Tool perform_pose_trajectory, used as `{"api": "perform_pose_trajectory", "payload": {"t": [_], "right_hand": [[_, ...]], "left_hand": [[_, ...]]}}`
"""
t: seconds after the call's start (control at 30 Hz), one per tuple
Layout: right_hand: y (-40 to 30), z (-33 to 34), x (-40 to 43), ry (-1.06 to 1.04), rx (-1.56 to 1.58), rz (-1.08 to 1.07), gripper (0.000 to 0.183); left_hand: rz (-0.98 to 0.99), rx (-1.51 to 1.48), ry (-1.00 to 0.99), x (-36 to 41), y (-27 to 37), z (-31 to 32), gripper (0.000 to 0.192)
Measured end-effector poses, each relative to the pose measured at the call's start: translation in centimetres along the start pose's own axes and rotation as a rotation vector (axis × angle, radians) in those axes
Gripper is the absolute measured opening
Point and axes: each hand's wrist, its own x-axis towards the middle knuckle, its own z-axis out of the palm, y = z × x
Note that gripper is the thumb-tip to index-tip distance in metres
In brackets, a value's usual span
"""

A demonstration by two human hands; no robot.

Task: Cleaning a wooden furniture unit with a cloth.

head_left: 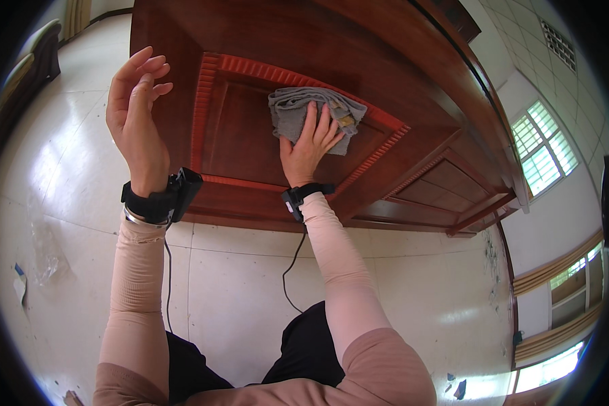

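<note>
My right hand (309, 144) lies with fingers spread on a folded grey cloth (289, 114), pressing it flat against the front panel of a dark red-brown wooden desk or cabinet (243, 132). A yellowish patch shows on the cloth beside my fingertips. Ribbed, brighter red moulding (201, 111) frames the panel. My left hand (139, 116) is raised at the left side of the furniture, its fingers loosely curled and holding nothing. Both wrists wear black straps with devices and cables.
Pale floor tiles (243, 284) lie beneath me. A clear plastic wrapper (48, 261) and paper scraps (20, 284) are on the floor at left. Dark-framed seats (43, 56) stand at the upper left. Debris (460, 389) lies at lower right, near the wall with windows (543, 147).
</note>
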Motion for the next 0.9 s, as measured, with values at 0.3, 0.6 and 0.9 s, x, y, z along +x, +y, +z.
{"api": "perform_pose_trajectory", "payload": {"t": [0.3, 0.6, 0.9], "right_hand": [[-1.3, 0.5, 0.1, -0.045, 0.033, -0.038, 0.095], [-3.2, 1.3, -0.1, -0.131, 0.050, -0.144, 0.089], [-2.9, 1.8, 0.1, -0.121, 0.041, -0.229, 0.085]], "left_hand": [[0.011, 0.001, 0.014, 0.1, 0.2, -0.2, 0.028], [-0.007, 0.011, 0.025, 0.1, 0.6, -0.5, 0.028], [-0.011, -0.029, 0.027, 0.3, 0.1, -1.2, 0.028]]}}
